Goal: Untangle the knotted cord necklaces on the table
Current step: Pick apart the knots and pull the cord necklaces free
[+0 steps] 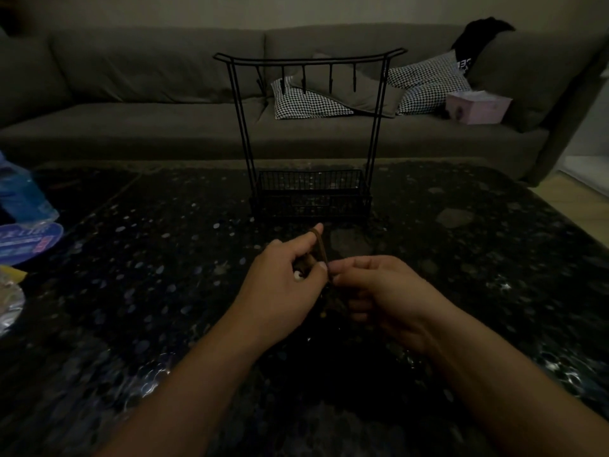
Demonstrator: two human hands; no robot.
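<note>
Fingers of both hands pinch brown cord necklaces (321, 250); nearby labels unreadable.

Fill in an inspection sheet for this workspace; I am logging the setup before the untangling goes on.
Surface: dark speckled table, glossy, dimly lit.
Job's things: brown cord necklaces held above the table between both hands; a loop runs over the left forefinger; knot detail too dark to tell.
Clutter: black wire jewellery stand behind the hands, hooks bare; blue packaging at the left edge.
Grippers: left hand and right hand both pinch the cord.
Cables: nothing seen.
Surroundings: grey sofa with checked cushions and a pink tissue box.
</note>
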